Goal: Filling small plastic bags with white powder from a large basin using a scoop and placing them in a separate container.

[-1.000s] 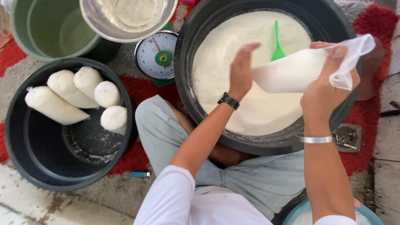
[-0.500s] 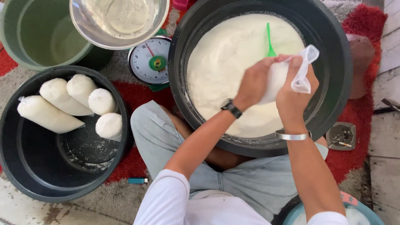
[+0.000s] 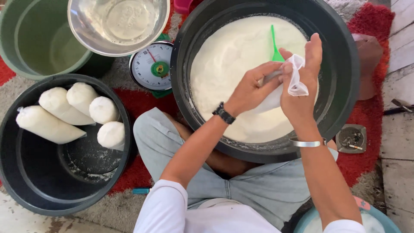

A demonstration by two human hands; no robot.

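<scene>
Over the large black round tub [image 3: 345,99] of white flour, the left hand [image 3: 250,88] closes its grip on a filled clear plastic bag [image 3: 271,97], and the right hand [image 3: 302,92] pinches the bag's twisted neck. A green plastic scoop [image 3: 276,45] stands in the flour beyond. Farther left, a dial kitchen scale [image 3: 152,65] sits beside a steel bowl [image 3: 118,26].

Filled plastic bag [image 3: 276,97]: mostly hidden behind both hands. Green scoop [image 3: 275,43]: lower part covered. Green bucket [image 3: 26,43], steel bowl [image 3: 118,23]: cropped by frame edge.
</scene>
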